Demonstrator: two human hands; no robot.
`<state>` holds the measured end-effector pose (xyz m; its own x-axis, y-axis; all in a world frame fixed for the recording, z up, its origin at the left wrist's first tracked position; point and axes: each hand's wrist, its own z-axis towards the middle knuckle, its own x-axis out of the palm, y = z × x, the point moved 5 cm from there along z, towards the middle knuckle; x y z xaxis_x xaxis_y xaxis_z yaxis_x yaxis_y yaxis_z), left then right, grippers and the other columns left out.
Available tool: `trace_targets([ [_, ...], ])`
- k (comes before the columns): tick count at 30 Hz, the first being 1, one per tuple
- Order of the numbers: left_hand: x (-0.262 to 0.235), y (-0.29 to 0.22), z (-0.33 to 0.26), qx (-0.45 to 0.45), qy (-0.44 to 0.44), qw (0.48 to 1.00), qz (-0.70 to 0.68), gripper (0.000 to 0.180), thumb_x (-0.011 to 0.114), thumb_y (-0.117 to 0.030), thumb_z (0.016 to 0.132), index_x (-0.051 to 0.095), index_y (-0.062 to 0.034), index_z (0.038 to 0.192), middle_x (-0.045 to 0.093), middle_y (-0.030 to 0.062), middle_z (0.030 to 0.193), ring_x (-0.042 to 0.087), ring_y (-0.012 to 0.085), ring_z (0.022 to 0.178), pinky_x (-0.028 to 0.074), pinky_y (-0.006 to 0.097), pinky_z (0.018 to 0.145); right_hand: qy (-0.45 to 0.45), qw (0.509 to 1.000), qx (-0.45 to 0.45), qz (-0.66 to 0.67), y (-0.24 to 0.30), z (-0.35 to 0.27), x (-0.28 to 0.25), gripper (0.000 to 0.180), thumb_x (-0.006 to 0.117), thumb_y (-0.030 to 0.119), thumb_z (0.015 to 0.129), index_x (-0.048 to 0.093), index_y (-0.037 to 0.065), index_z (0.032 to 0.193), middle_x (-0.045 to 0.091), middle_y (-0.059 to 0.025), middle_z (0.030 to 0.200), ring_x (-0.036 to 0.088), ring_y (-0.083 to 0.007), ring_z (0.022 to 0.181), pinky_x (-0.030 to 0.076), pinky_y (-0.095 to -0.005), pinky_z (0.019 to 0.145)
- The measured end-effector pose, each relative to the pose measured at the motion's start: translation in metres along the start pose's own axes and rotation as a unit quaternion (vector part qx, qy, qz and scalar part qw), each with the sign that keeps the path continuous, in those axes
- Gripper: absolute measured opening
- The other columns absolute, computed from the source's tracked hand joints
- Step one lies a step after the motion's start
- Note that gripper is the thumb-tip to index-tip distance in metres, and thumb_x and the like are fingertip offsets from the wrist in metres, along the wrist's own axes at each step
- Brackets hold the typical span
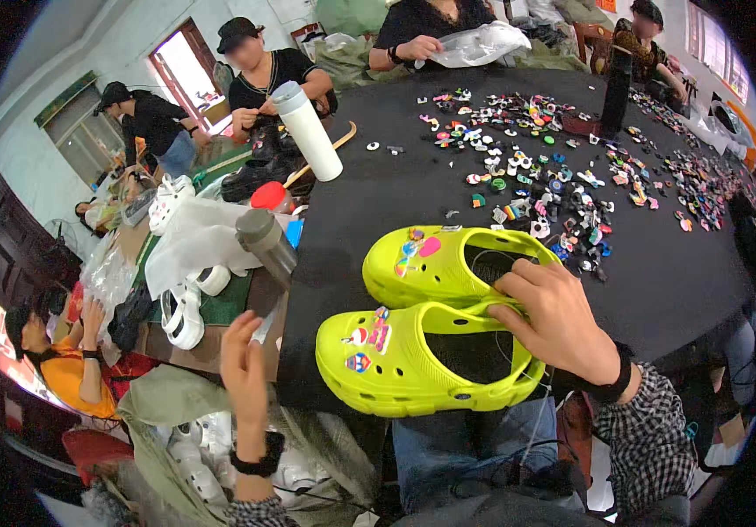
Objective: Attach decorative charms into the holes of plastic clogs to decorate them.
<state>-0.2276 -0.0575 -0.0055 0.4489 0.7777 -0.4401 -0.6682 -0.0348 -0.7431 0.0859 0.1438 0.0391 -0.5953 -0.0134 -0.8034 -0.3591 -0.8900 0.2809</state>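
- Fingers (520, 283) of the right hand (567, 321) are closed on the back ends of two green shoes (422, 303).
- Both green shoes sit side by side on the black tabletop (360, 202), close to its near edge, with their toes to its left side.
- Little stickers-like charms (380, 332) in pink, red and blue are stuck on top of each shoe.
- Just past the left edge of the tabletop, the left hand (242, 360) is up in the air, open, with its fingers a bit apart.
- Lots of tiny colorful bits (562, 202) lie on the tabletop, from its middle over to its right side.
- One tall black bottle (617, 92) stands near the far side of the tabletop.
- By the left edge of the tabletop are a white bottle (310, 132), a gray bottle (266, 246) and a red lid (269, 196).
- Farther left of the tabletop is a white shoe (183, 318).
- Past the far edge of the tabletop, a person (435, 22) holds a see-through bag (475, 44).
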Motion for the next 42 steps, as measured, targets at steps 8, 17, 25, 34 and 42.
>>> trace_targets([
  [8,0.077,-0.135,-0.086,0.272,0.088,0.957,0.048,0.035,0.061,-0.001,0.076,0.064,-0.0056,0.111,0.057,0.0127,0.120,0.049,0.0366,0.119,0.037,0.048,0.101,-0.049,0.996,0.033,-0.059,0.014,-0.014,-0.002,0.020,0.066,0.023,0.079,0.057,0.005,0.082,0.055,-0.0102,0.076,0.058,-0.0316,0.065,0.047,-0.0424,0.059],
  [17,0.132,-0.153,-0.114,0.380,0.083,0.912,0.134,0.045,0.065,-0.043,0.080,0.062,-0.0058,0.106,0.060,0.0067,0.093,0.057,0.0248,0.097,0.025,0.057,0.105,-0.017,0.996,-0.033,-0.083,0.010,-0.018,-0.009,0.020,0.053,0.022,0.090,0.059,0.004,0.083,0.058,-0.0127,0.079,0.060,-0.0313,0.073,0.049,-0.0417,0.060],
  [25,0.093,-0.132,-0.095,0.427,0.041,0.894,0.128,0.033,0.057,-0.041,0.086,0.062,-0.0083,0.086,0.054,0.0032,0.077,0.058,0.0199,0.085,0.036,0.049,0.099,0.021,0.995,-0.037,0.091,-0.004,-0.024,-0.032,0.026,0.052,0.019,0.092,0.062,-0.001,0.105,0.061,-0.0171,0.097,0.059,-0.0329,0.093,0.047,-0.0399,0.084],
  [34,0.071,-0.146,-0.086,0.398,0.135,0.895,0.148,0.040,0.071,-0.044,0.072,0.061,-0.0074,0.082,0.058,0.0043,0.082,0.059,0.0217,0.092,0.035,0.052,0.102,0.016,0.984,-0.138,-0.108,0.021,-0.039,-0.036,0.028,0.059,0.012,0.079,0.057,0.004,0.106,0.060,-0.0099,0.088,0.059,-0.0280,0.087,0.046,-0.0384,0.080],
  [42,0.056,-0.143,-0.089,0.370,0.154,0.904,0.148,0.027,0.072,-0.025,0.071,0.065,-0.0070,0.089,0.064,0.0047,0.091,0.057,0.0250,0.104,0.034,0.053,0.103,-0.034,0.989,-0.127,-0.072,0.077,-0.049,-0.028,0.020,0.057,0.013,0.075,0.058,0.008,0.095,0.054,-0.0039,0.075,0.058,-0.0221,0.073,0.045,-0.0352,0.067],
])
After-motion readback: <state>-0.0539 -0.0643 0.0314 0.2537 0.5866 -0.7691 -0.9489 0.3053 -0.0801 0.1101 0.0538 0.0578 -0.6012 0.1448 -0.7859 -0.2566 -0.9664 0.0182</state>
